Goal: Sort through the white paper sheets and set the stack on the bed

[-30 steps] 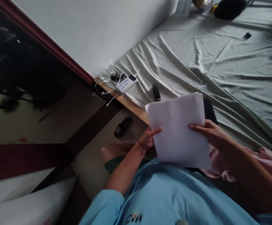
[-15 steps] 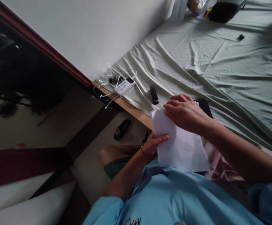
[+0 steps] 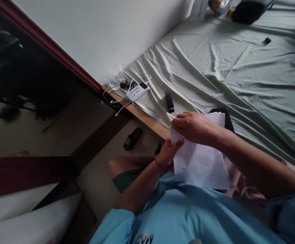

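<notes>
Under paper [image 3: 200, 166], black slab [image 3: 227, 118] mostly hidden; left hand [image 3: 169, 152] fingers behind sheet edge.

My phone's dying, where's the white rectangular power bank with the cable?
Head view, left of centre: the white rectangular power bank lies at the pale green bedsheet's edge by the wall, between a clear plastic bag and a small black device.

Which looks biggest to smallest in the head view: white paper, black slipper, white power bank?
1. white paper
2. black slipper and white power bank: these look about alike, so no ranking between them.
</notes>
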`<state>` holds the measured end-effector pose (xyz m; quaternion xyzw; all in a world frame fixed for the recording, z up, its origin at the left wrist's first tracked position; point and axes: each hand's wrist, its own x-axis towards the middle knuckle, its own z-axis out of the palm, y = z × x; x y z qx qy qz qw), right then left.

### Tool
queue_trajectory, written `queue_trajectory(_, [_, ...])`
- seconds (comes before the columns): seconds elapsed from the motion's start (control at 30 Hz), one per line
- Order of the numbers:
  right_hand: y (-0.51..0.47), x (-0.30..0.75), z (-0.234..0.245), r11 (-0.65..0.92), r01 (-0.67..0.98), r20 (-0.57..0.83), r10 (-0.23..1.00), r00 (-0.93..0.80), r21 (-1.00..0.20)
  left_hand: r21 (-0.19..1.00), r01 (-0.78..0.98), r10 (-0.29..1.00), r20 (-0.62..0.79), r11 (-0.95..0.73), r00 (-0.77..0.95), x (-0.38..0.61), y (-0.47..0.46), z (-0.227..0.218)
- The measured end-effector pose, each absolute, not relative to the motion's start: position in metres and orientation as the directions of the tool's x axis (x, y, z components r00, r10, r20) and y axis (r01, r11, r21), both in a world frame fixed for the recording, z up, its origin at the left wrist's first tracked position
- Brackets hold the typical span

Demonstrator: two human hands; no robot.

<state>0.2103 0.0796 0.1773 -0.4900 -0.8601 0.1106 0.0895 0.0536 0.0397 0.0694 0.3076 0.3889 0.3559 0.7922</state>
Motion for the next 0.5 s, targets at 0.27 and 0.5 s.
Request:
queue_trajectory(0.27, [0.085, 0.199, 0.180, 0.337, 0.873, -0.035, 0.927, -0.372, -0.353, 0.776, -0.340, 0.828, -0.393, 0.532, 0.399, 0.058, 0.044, 0.072])
queue_trajectory(0.5, [0.075, 0.269, 0.156, 0.162, 0.822, 0.263, 0.965, -0.015, -0.546, 0.720, -0.466, 0.858, -0.435, 0.514, 0.274, 0.030, 0.054, 0.083])
